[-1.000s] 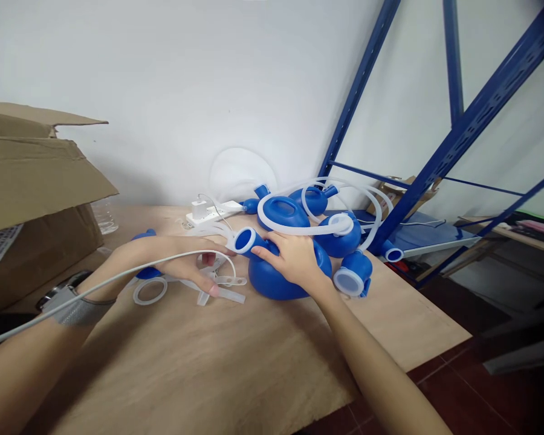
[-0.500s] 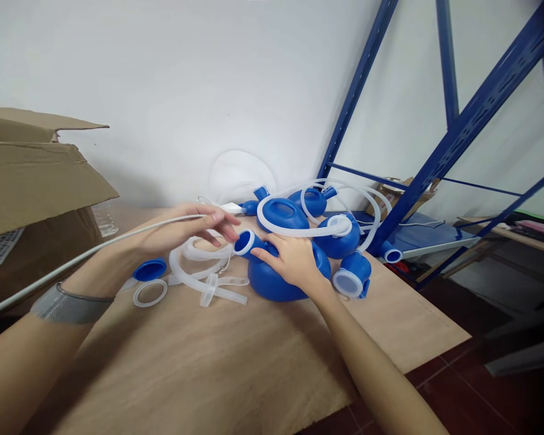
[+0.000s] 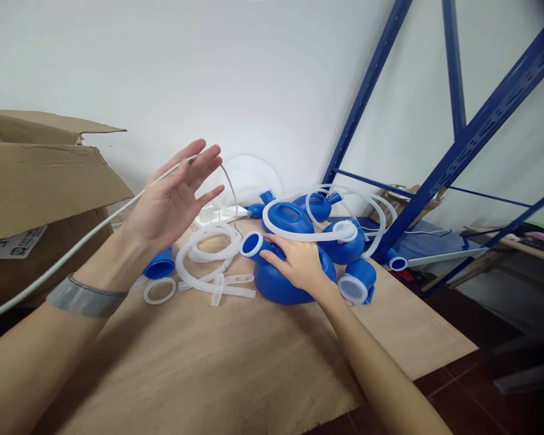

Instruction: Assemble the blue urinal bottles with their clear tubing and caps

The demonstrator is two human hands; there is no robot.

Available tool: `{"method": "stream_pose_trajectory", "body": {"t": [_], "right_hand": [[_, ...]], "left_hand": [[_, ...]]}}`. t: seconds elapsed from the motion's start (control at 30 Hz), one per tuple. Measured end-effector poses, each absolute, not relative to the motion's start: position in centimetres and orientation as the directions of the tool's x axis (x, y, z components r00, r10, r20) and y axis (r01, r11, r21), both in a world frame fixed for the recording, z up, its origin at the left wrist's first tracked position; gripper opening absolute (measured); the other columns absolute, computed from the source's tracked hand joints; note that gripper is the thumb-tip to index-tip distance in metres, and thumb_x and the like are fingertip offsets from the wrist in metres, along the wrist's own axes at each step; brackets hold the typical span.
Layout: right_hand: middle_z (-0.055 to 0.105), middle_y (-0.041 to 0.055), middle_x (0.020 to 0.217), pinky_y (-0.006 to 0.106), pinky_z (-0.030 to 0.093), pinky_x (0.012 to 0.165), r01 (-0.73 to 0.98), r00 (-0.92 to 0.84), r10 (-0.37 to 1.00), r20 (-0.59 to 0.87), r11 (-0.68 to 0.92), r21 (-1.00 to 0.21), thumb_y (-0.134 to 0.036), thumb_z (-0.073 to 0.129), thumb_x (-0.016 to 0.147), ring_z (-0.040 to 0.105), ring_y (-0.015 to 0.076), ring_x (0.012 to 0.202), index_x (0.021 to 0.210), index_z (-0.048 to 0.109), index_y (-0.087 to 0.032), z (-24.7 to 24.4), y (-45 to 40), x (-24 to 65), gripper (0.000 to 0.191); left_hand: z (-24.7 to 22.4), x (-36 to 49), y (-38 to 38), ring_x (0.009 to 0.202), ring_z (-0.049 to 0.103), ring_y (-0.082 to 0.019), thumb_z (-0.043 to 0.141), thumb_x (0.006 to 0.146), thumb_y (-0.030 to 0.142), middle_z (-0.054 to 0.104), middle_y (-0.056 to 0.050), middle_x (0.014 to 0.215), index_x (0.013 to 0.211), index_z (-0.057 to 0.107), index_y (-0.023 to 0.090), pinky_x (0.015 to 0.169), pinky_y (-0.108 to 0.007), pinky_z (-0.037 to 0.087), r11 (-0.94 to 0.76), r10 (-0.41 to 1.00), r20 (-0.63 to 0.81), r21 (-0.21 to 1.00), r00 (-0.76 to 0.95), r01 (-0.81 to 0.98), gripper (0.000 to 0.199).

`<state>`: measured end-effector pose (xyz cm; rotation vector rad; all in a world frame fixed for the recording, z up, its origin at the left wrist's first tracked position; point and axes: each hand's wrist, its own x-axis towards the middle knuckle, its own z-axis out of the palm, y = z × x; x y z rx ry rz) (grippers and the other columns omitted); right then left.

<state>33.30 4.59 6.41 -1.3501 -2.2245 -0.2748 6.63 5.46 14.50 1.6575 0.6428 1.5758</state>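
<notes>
My right hand is wrapped round the top of a blue plastic urinal bottle, with the thumb beside its neck. The bottle's open, white-rimmed mouth points toward me and to the left. My left hand is raised above the table, palm showing and fingers stretched out. A thin white cable crosses that hand by the fingers and drops behind it. Below lie a coiled translucent hose, a clear strap piece, a white ring and a blue funnel-shaped part.
More blue bottles with pale hoses crowd the back right of the wooden table. A white power strip lies by the wall. An open cardboard box stands left, blue metal shelving right.
My left hand has risen from beside the bottle's mouth and turned its palm into view, lifting the white cable. My right hand stays on the bottle. The view has shifted slightly.
</notes>
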Motion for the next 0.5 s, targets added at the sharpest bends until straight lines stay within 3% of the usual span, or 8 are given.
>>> {"method": "stream_pose_trajectory", "body": {"t": [0.2,0.3,0.4,0.5], "right_hand": [[0.080,0.0071,0.112,0.033,0.045,0.085,0.889,-0.366,0.792,0.489,0.452,-0.067,-0.063,0.046,0.103,0.072,0.0270,0.106,0.122,0.075,-0.024,6.5,4.5,33.2,0.052],[0.080,0.0067,0.113,0.033,0.045,0.084,0.891,-0.356,0.801,0.481,0.446,-0.083,-0.064,0.045,0.103,0.072,0.0267,0.106,0.122,0.074,-0.024,6.4,4.6,33.2,0.053],[0.079,0.0063,0.114,0.033,0.045,0.084,0.892,-0.352,0.802,0.483,0.443,-0.087,-0.065,0.044,0.103,0.072,0.0265,0.108,0.121,0.075,-0.024,6.4,4.5,33.2,0.054],[0.079,0.0058,0.115,0.033,0.044,0.084,0.891,-0.359,0.793,0.492,0.448,-0.072,-0.065,0.045,0.103,0.070,0.0264,0.111,0.119,0.076,-0.025,6.5,4.5,33.1,0.053]], "left_hand": [[15.9,5.0,5.7,0.156,0.031,-0.020,0.049,0.105,0.044,0.036,0.010,0.169,0.151,0.041,0.040,0.117,-0.045,0.043,-0.676,0.731,0.682,0.716,-0.034,-0.175,0.047],[16.2,4.3,5.3,0.150,0.043,-0.023,0.052,0.104,0.045,0.046,0.003,0.164,0.156,0.038,0.033,0.114,-0.045,0.046,-0.778,0.619,0.775,0.628,-0.128,0.036,0.055],[16.0,4.1,4.7,0.143,0.051,-0.025,0.049,0.106,0.046,0.055,-0.003,0.157,0.157,0.042,0.023,0.117,-0.042,0.043,-0.811,0.424,0.906,0.382,-0.004,0.444,0.057],[16.0,3.9,4.6,0.150,0.043,-0.024,0.044,0.107,0.043,0.045,0.000,0.164,0.162,0.037,0.025,0.124,-0.039,0.033,-0.762,0.328,0.916,0.111,0.231,0.638,0.058]]}}
